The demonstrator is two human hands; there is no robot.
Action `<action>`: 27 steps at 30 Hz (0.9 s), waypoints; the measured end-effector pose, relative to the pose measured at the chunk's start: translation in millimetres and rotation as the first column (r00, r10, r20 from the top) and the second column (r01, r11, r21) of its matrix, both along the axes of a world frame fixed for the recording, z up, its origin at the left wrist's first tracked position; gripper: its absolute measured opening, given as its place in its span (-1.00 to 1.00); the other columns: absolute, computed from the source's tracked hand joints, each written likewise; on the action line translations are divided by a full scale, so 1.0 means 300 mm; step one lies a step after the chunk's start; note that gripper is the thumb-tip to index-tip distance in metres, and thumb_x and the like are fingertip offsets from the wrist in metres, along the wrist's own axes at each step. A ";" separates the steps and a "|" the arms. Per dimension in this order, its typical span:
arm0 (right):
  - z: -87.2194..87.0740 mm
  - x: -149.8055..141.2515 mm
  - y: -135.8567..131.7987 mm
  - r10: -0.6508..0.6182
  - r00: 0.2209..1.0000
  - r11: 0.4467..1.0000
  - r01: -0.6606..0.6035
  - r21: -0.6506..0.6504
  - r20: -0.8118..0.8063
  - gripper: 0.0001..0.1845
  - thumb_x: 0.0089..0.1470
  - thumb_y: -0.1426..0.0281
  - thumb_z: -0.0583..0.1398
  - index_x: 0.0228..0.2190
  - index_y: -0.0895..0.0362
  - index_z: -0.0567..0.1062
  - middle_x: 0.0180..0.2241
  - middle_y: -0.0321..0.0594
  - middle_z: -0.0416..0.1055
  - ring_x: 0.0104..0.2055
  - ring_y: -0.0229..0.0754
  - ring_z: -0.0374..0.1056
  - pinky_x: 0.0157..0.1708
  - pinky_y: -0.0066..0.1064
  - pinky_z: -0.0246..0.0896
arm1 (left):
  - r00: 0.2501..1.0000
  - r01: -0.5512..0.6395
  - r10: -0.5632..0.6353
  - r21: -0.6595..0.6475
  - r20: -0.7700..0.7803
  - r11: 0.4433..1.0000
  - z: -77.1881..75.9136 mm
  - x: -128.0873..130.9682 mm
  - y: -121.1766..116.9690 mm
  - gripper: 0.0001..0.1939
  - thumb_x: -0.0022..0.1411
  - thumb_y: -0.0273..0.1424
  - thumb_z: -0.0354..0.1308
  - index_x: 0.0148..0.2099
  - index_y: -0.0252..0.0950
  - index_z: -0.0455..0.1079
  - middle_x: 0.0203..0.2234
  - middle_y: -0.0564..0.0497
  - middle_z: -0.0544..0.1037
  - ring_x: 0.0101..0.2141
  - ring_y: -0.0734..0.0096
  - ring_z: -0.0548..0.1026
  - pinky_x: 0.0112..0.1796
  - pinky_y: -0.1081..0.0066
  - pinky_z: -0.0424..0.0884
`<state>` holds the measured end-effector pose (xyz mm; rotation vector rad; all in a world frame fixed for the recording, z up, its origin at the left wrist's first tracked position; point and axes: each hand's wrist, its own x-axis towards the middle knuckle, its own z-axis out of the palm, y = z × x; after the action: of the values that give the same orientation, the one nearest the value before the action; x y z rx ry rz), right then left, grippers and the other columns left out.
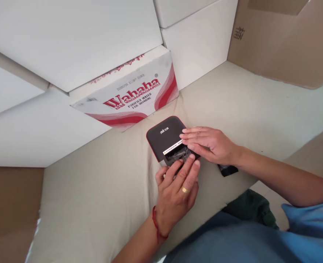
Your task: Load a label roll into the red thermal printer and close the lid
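Note:
A small black printer (163, 136) with rounded corners and a red rim sits on the cloth-covered table. A white strip with a yellow warning mark crosses its top, above a dark recess with a shiny clear piece. My left hand (178, 188), wearing a ring and a red cord, has its bent fingertips over the front edge of this recess; its thumb is mostly hidden. My right hand (212, 144) rests on the printer's right side, fingers stretched out and close together. Near that wrist lies a black item (227, 170), partly covered by the forearm.
A Wahaha water carton (134, 95) stands behind the printer, against large white boxes (68, 36). A brown cardboard panel (282, 40) rises at the back right, and a brown surface (13, 204) is at the left. The table's front edge runs close to my body.

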<state>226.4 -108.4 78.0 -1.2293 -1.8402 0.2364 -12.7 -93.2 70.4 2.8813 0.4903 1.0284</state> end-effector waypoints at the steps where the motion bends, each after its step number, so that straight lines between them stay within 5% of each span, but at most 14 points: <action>1: -0.007 -0.003 -0.005 -0.003 1.000 1.000 0.003 0.002 -0.010 -0.69 0.47 0.38 0.19 0.01 0.16 0.73 0.10 -0.08 0.71 0.27 -0.05 0.59 0.35 -0.09 0.49 | 0.999 0.020 -0.019 -0.032 0.035 0.999 0.011 -0.010 0.014 -0.42 0.41 -0.53 0.28 0.42 -0.30 0.38 0.18 -0.20 0.70 0.13 0.13 0.57 0.15 0.14 0.34; 5: -0.015 -0.017 -0.004 -0.020 0.998 1.000 0.020 0.009 -0.056 -0.70 0.47 0.38 0.19 -0.04 0.11 0.75 0.04 -0.12 0.74 0.21 -0.09 0.63 0.31 -0.12 0.54 | 0.978 -0.030 0.075 -0.227 0.193 0.973 0.051 -0.054 0.123 -0.45 0.53 -0.46 0.14 0.50 -0.21 0.32 0.27 -0.18 0.63 0.29 0.18 0.52 0.29 0.13 0.40; 9: -0.036 -0.036 0.000 -0.046 0.992 0.997 0.053 0.057 -0.120 -0.71 0.47 0.38 0.18 -0.06 0.10 0.74 0.06 -0.10 0.73 0.20 -0.09 0.63 0.27 -0.10 0.57 | 0.974 -0.010 0.138 -0.580 0.178 0.815 0.016 -0.080 0.239 -0.55 0.69 -0.31 -0.14 0.31 -0.13 0.54 0.25 -0.07 0.65 0.38 0.18 0.47 0.38 0.05 0.38; 15: -0.061 -0.044 0.008 -0.020 0.983 0.994 0.039 0.100 -0.185 -0.70 0.50 0.38 0.16 -0.01 0.14 0.71 0.03 -0.07 0.74 0.20 -0.10 0.62 0.29 -0.10 0.50 | 0.969 0.098 0.020 -0.454 0.248 0.885 -0.079 -0.090 0.284 -0.65 0.65 -0.33 -0.01 0.26 -0.13 0.54 0.22 -0.08 0.67 0.34 0.15 0.52 0.35 -0.06 0.42; 20: -0.065 -0.045 -0.012 0.084 0.989 0.996 -0.080 0.036 -0.120 -0.61 0.50 0.15 0.15 0.06 0.03 0.69 0.22 -0.08 0.63 0.44 0.05 0.37 0.47 0.15 0.19 | 0.967 0.124 0.018 -0.531 0.254 0.838 -0.087 -0.093 0.293 -0.71 0.55 -0.27 0.19 0.23 -0.07 0.54 0.19 -0.07 0.67 0.34 0.07 0.50 0.39 -0.13 0.38; 23: -0.067 -0.041 -0.036 0.100 0.988 0.988 -0.085 0.128 -0.116 -0.56 0.50 0.11 0.12 -0.19 -0.01 0.74 0.15 -0.10 0.63 0.43 0.07 0.31 0.50 0.16 0.09 | 0.941 0.141 0.087 -0.609 0.328 0.780 -0.111 -0.074 0.287 -0.41 0.48 -0.04 0.24 0.46 0.05 0.33 0.47 -0.08 0.40 0.51 -0.02 0.28 0.47 -0.16 0.26; 25: -0.062 -0.032 -0.045 0.069 0.987 0.983 -0.042 0.179 -0.146 -0.52 0.50 0.11 0.09 -0.28 -0.02 0.74 -0.03 -0.10 0.61 0.28 0.03 0.38 0.37 0.06 0.25 | 0.925 0.154 0.141 -0.687 0.353 0.710 -0.129 -0.055 0.276 -0.13 0.42 0.13 0.22 0.62 0.14 0.01 0.63 -0.05 0.08 0.58 -0.05 0.13 0.46 -0.11 0.31; 27: -0.055 -0.022 -0.048 0.048 0.985 0.982 -0.017 0.186 -0.164 -0.51 0.50 0.12 0.08 -0.29 -0.03 0.73 -0.20 -0.13 0.52 0.07 -0.02 0.39 0.16 -0.05 0.37 | 0.933 0.175 0.148 -0.773 0.328 0.609 -0.140 -0.043 0.266 0.01 0.41 0.24 0.13 0.67 0.16 -0.26 0.66 -0.06 -0.04 0.58 -0.03 0.15 0.41 -0.07 0.41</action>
<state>219.9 -122.9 61.6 -1.0208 -1.6966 0.1787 -25.7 -13.5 28.3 1.8390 0.6746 0.9626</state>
